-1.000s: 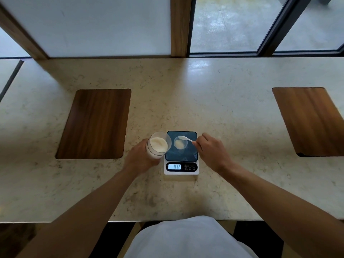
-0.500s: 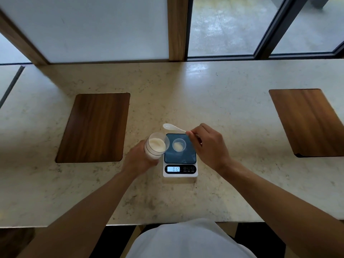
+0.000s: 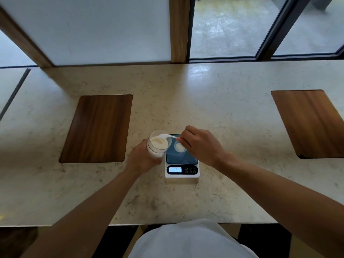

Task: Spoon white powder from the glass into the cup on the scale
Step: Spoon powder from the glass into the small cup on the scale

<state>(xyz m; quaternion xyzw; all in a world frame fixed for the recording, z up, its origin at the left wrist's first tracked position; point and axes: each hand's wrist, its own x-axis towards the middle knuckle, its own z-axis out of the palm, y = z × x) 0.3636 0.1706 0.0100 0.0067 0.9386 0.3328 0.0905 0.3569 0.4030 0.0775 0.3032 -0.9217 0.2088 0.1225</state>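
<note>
Left hand point(image 3: 142, 159) grips tilted glass point(image 3: 157, 144); right hand point(image 3: 202, 144) pinches spoon point(image 3: 165, 136), bowl seemingly inside. Overloaded scoop risks spilling short of cup point(image 3: 180, 147).

A: What crowds the small digital kitchen scale point(image 3: 182, 171)?
B: The clear powder-filled glass point(image 3: 157, 144) touches its left edge; a white plastic spoon point(image 3: 167, 136) bridges above.
A: Free room?
B: The pale marble countertop point(image 3: 214, 101) behind and rightward.

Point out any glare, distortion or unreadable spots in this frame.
Head view: window glare whitens the countertop by the far edge; the wide lens bows the window frames and the wooden mats; the scale display glows, digits hard to read; the spoon is washed out over the glass.
</note>
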